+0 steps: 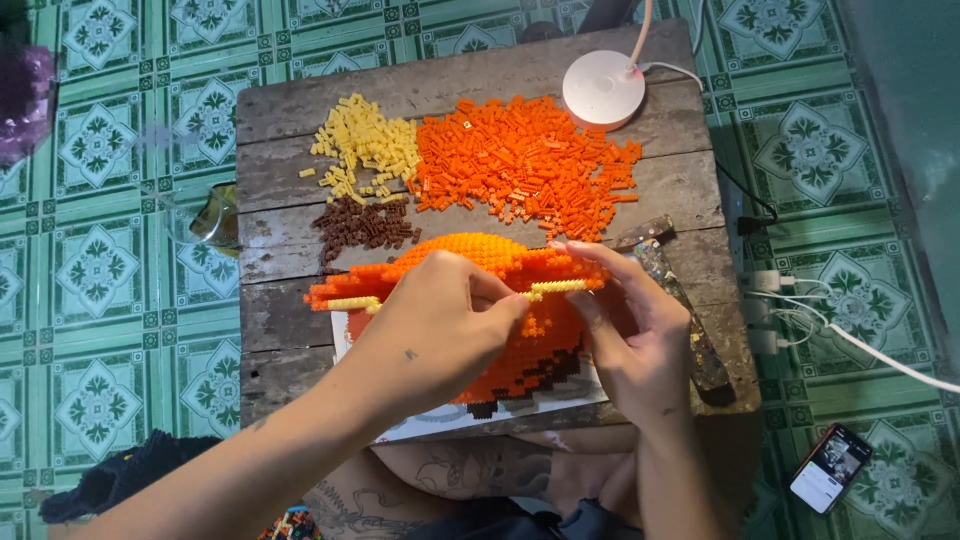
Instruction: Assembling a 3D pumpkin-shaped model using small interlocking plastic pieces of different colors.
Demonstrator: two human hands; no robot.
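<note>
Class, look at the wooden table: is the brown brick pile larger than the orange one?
No, the brown pile is far smaller than the orange pile.

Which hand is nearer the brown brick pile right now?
Left. The left hand pinches the orange model just below and right of the brown brick pile; the right hand sits farther right, across the model.

We cannot see the middle of the orange brick model point(520, 262): our left hand point(440, 325) and right hand point(635, 335) cover it, and any piece pinched in the fingertips is too small to tell. The sheet point(470, 415) under the model shows only at its edges. The lamp's point(603, 88) neck leaves the top edge. A purple thing point(22, 95) at the left edge is blurred. The phone's point(830, 467) screen is too small to read.
</note>
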